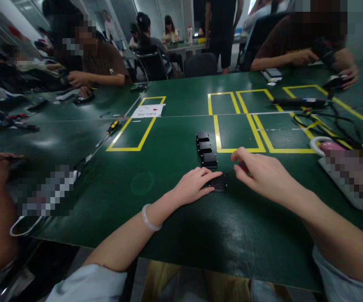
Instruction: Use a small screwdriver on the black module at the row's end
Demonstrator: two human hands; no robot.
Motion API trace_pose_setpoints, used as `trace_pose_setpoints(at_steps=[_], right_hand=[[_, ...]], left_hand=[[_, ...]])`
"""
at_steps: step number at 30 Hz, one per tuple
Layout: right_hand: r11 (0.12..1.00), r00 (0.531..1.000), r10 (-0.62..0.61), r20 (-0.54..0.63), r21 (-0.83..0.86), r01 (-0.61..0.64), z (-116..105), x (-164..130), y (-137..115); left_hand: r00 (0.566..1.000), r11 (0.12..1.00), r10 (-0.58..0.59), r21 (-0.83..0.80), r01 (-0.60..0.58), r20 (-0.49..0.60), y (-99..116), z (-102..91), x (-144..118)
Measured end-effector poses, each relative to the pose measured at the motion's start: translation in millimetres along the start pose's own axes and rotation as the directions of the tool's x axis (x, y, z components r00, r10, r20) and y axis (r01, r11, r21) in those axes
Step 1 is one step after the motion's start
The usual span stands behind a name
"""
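Note:
A small flat black box lies on the green table in front of me. My left hand holds it down from the left, with the thumb along its near edge and the fingers across its far edge. At the box's right side, my right hand is closed in a pinch around a thin dark tool. The tool's shaft points at the far right corner of the box; its grip is hidden in my fingers. Just beyond my left hand, a row of similar black boxes runs away from me, small bright studs at their sides.
Yellow tape rectangles mark the table. To the left lie a yellow-black screwdriver and a paper label. On the right are a black cylindrical tool, tangled cables and a blurred-out device. Other people work across the table and at my left.

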State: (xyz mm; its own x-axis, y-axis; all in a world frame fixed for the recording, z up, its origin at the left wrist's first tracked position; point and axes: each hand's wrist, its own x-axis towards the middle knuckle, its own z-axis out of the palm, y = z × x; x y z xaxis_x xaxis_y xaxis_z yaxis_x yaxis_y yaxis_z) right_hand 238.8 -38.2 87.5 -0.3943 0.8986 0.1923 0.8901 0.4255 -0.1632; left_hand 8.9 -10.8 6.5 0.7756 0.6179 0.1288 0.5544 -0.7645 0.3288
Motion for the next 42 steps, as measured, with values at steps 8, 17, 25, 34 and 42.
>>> trace_pose_setpoints(at_steps=[8, 17, 25, 34, 42], right_hand=[[0.998, 0.999, -0.005, 0.034, -0.064, 0.007, 0.2, 0.6, 1.8], [1.0, 0.999, 0.012, 0.031, 0.021, -0.013, -1.4, 0.3, -0.5], [1.0, 0.999, -0.015, 0.038, 0.007, 0.015, 0.1, 0.8, 2.1], [0.999, 0.998, 0.018, 0.063, -0.041, -0.015, -0.2, 1.2, 1.7], [1.0, 0.999, 0.0, 0.048, 0.003, 0.0, 2.6, 1.2, 2.9]], left_hand=[[1.0, 1.0, -0.001, 0.005, 0.001, -0.001, -0.2, -0.2, -0.7], [1.0, 1.0, 0.002, -0.003, -0.002, -0.005, -0.4, -0.5, 0.0], [1.0, 1.0, 0.001, 0.003, -0.001, -0.012, -1.1, 0.4, -0.3], [1.0, 1.0, 0.002, -0.016, -0.002, -0.01, -0.7, -0.1, -0.6], [1.0, 1.0, -0.004, -0.021, 0.004, 0.002, 0.0, -1.8, -0.1]])
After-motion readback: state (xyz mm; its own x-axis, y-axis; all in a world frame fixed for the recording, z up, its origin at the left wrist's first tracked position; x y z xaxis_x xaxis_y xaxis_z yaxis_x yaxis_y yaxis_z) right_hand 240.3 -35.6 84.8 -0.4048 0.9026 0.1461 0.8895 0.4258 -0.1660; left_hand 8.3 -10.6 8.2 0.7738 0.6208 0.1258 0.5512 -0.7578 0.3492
